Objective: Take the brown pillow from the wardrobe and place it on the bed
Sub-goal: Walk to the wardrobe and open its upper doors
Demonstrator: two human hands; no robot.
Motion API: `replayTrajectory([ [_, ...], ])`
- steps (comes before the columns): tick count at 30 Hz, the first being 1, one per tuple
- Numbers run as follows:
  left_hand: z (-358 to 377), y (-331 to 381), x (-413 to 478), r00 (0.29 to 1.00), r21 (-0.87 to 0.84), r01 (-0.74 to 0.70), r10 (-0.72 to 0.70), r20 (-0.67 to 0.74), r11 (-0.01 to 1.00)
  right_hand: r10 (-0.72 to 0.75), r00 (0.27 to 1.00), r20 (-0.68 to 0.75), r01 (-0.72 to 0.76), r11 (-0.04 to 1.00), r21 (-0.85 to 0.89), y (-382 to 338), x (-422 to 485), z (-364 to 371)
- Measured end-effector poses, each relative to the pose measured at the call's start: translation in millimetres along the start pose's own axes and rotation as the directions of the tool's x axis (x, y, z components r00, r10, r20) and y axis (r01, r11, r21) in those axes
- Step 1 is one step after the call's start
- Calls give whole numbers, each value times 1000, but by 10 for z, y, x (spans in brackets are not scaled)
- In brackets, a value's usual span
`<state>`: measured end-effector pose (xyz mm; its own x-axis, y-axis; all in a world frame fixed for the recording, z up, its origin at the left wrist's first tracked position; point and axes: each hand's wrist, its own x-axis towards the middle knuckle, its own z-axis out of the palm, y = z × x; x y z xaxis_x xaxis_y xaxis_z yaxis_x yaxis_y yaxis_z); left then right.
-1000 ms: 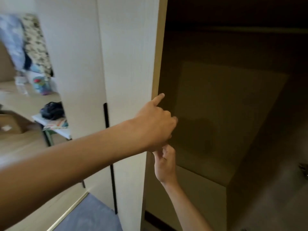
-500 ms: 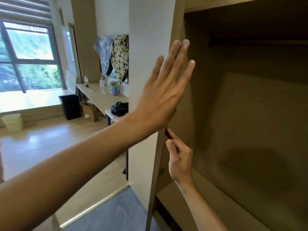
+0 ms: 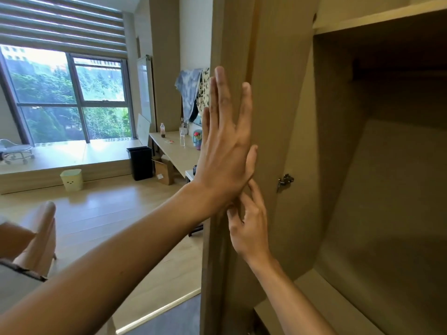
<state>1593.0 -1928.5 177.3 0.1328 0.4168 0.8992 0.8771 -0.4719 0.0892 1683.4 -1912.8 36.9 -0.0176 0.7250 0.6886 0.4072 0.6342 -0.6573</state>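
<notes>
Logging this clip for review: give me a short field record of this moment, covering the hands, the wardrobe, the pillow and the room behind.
left hand: open and flat, fingers spread, pressed on the wardrobe door
right hand: open, fingers on the door just below the left hand
door: swung open, hinge showing
wardrobe compartment: dark interior, nothing seen in the visible part
brown pillow: not in view
bed: not in view
background: window, black bin, long desk

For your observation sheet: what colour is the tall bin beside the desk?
Black; the tall bin shows clearly in the head view.
</notes>
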Motion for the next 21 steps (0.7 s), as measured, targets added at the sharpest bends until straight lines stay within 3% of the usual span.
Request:
replayTrajectory([
  [10,80,-865,274,984,-226,142,-163,-76,964,-3,988,153,14,997,-71,-191,760,638],
  [17,216,-1426,403,981,-248,146,-173,-89,958,3,975,222,50,972,-229,-46,1017,972],
  [21,285,-1786,468,986,-209,156,-163,-16,965,32,970,243,42,955,-293,132,1187,1081],
])
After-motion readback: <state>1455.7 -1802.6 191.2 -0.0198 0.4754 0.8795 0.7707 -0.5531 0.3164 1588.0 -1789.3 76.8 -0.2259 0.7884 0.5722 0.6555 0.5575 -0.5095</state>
